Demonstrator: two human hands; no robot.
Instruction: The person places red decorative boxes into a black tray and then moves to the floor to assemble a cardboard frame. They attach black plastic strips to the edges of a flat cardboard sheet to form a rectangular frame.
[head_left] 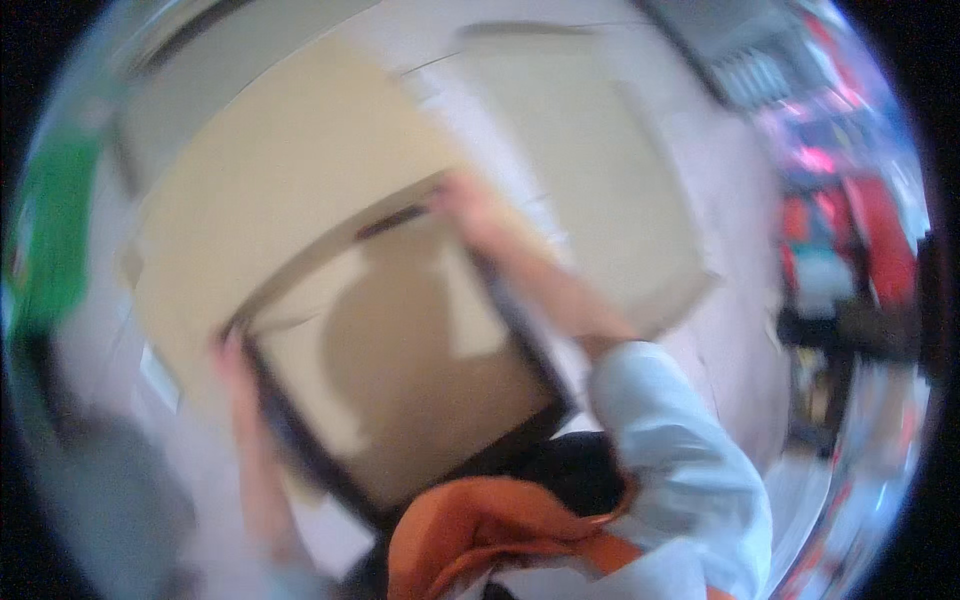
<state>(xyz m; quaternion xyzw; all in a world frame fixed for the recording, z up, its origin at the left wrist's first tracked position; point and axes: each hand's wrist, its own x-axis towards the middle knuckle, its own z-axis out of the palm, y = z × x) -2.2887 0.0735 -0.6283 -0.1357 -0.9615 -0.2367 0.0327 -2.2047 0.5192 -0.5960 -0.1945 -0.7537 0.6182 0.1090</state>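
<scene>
Between my hands is a shallow open box (420, 330) with dark side edges and a tan inside; a dark slot shows along its far wall. My left hand (232, 368) grips it at the far left corner. At the far right corner my right hand (468, 208) is closed on the rim. Motion blur smears the fingers of both hands. A shadow falls across the box's bottom, and its near edge lies close to my body. Beyond and under the box spreads a large flat tan sheet (300, 130), which looks like cardboard.
Another flat tan panel (590, 160) lies on the pale floor (725, 200) to the right. A green object (62, 225) stands at the far left. Red items (880, 240) and other blurred goods crowd the right side. Orange cloth (480, 525) hangs at my front.
</scene>
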